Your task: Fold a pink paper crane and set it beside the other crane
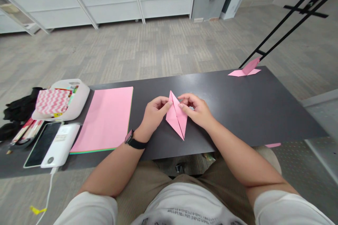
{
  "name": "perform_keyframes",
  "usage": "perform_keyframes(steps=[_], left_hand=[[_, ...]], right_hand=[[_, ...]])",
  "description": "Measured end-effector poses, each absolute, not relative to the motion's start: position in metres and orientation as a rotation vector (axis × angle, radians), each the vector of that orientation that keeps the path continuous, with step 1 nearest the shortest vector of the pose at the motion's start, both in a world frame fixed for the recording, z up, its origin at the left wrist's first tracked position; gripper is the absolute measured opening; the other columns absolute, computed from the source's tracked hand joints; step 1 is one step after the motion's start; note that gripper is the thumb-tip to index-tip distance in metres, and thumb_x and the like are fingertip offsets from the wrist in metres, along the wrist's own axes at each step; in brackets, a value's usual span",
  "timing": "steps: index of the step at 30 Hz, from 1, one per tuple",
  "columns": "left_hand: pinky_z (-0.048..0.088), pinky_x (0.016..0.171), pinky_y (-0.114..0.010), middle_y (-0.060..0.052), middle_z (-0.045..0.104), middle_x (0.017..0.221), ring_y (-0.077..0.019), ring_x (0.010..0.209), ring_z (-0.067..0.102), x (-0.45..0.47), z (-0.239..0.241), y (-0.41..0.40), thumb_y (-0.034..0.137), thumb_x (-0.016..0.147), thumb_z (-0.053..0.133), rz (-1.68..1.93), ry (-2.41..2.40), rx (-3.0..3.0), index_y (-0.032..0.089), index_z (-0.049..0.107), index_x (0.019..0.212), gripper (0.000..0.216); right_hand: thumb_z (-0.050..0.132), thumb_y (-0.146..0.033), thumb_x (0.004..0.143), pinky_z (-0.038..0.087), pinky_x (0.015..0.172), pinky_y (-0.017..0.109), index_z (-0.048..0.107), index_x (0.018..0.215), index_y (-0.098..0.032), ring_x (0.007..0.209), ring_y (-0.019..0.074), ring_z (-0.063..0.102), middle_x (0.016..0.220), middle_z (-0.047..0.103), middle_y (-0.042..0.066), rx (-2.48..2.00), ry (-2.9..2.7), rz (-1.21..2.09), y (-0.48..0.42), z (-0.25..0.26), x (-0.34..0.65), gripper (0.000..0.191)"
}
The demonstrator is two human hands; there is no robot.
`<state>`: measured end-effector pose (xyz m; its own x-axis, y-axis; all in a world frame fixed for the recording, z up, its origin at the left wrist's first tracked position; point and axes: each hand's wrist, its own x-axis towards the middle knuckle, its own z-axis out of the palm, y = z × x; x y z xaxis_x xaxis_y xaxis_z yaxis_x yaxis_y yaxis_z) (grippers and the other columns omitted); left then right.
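Observation:
A pink paper folded into a pointed kite shape [176, 116] lies on the dark table [237, 109] in front of me. My left hand [153, 112] pinches its left edge near the top, a black watch on the wrist. My right hand [196, 109] presses its fingertips on the paper's upper right side, fingers curled. Both hands grip the same folded sheet.
A stack of pink sheets [105, 119] lies to the left. Further left are a white basket [67, 102] with a zigzag pouch, a phone [42, 144] and a white power bank [62, 144]. Another folded pink paper [245, 70] sits at the far right corner.

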<state>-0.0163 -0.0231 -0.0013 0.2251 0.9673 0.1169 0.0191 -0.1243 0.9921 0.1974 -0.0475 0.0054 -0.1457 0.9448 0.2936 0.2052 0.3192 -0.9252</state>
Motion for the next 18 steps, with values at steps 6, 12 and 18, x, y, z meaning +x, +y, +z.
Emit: perform_keyframes(steps=[6, 12, 18], left_hand=[[0.044, 0.064, -0.026, 0.006, 0.061, 0.074, -0.0126, 0.064, 0.057, -0.018, -0.021, -0.001, 0.04, 0.087, 0.083, 1.124, 1.123, 1.482, 0.022, 0.067, 0.129, 0.048], [0.046, 0.081, -0.033, 0.004, 0.069, 0.077, -0.0183, 0.076, 0.065, -0.024, -0.028, 0.013, 0.023, 0.093, 0.074, 0.944, 1.376, 1.915, 0.024, 0.068, 0.118, 0.026], [0.041, 0.091, -0.042, -0.003, 0.077, 0.098, -0.0263, 0.098, 0.067, -0.015, -0.019, 0.001, 0.027, 0.108, 0.058, 0.589, 1.568, 2.383, 0.026, 0.07, 0.111, 0.012]], right_hand=[[0.067, -0.033, 0.099, 0.058, 0.086, 0.04, 0.074, 0.104, -0.028, 0.104, 0.0248, 0.07, 0.109, 0.073, 0.006, -1.221, -1.663, 0.684, -0.037, -0.003, 0.205, 0.01], [0.072, -0.033, 0.097, 0.047, 0.114, 0.053, 0.081, 0.099, -0.028, 0.118, 0.0293, 0.067, 0.116, 0.07, 0.009, -1.462, -1.884, 0.569, -0.028, -0.022, 0.208, 0.011], [0.071, -0.038, 0.096, 0.044, 0.117, 0.053, 0.082, 0.094, -0.028, 0.123, 0.0299, 0.063, 0.124, 0.071, 0.007, -1.645, -1.928, 0.568, -0.025, -0.032, 0.204, 0.015]])
